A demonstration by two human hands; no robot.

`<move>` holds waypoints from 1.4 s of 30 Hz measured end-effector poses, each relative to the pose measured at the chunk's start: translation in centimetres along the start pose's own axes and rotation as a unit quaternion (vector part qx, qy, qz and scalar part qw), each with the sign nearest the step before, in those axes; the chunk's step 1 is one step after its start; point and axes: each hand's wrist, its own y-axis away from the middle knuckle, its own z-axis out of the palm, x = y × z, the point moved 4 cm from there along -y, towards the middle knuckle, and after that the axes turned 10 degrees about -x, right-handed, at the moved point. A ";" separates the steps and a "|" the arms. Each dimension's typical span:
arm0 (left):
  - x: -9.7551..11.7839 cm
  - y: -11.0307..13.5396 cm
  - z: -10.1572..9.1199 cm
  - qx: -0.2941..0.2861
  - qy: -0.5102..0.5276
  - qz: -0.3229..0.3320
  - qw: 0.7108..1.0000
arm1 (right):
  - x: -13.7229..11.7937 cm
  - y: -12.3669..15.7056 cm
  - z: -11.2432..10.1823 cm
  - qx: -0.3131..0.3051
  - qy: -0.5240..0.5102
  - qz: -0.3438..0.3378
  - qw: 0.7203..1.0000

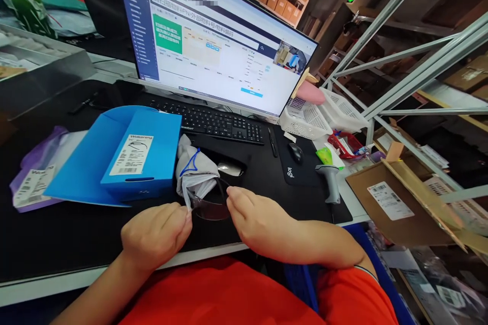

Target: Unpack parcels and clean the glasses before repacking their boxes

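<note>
A: A pair of dark-lensed glasses [210, 202] is being held low over the black desk mat [76, 233], just in front of the keyboard [213, 121]. The left hand [156, 233] is curled, fingertips pinched on the near end of the frame where a grey cloth pouch [196, 172] meets it.

B: And the right hand [259, 221] is seen closed around the other end of the glasses, thumb on top. Whether the lens itself is being touched cannot be told; the fingers are hidden underneath.

A: A smudge is the first risk to be judged, then. If the lens is pressed by those hidden fingertips, marks would be left.

B: A twist is the other. The frame is gripped at both ends, so uneven force could bend a temple arm or strain a hinge.

A: The pouch with its blue cord [189, 163] is lying partly on the glasses. A snag could be caused if the cord is caught round an arm while the frame is drawn clear.

B: The open blue box [141, 155] is standing just beside the pouch, touching or nearly so. It could be knocked by the left elbow swinging outward.

A: The mouse [295, 152] and the scanner [330, 180] are well apart to the right; little danger is judged there.
</note>
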 end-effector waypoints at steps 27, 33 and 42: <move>0.8 -1.0 -0.7 -0.002 0.030 0.022 0.999 | 1.3 -1.7 -2.0 0.013 -0.046 0.010 0.999; 1.5 -1.6 0.2 -0.003 0.032 -0.011 0.999 | 0.6 -1.2 2.3 0.128 -0.072 0.186 0.972; 0.3 -2.0 0.0 -0.012 0.111 -0.048 0.993 | -0.5 -2.0 0.7 0.185 0.121 0.096 0.970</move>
